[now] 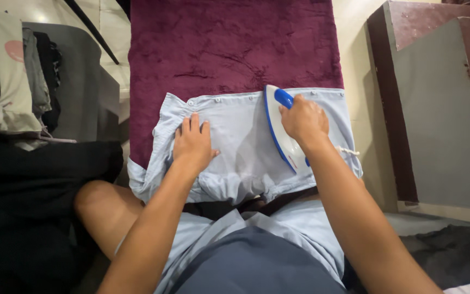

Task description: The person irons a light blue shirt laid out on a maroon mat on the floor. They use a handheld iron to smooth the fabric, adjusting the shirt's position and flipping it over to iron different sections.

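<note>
Ironing a pale blue shirt on a maroon pad, seen from the head camera.

The right hand is clamped on the blue handle of a white iron standing on the shirt's right half; the left hand lies flat, fingers spread, pinning the cloth. Risks: an iron left resting could scorch the fabric, and the left fingers lie near its path. No packages, labels or signs show.
</note>
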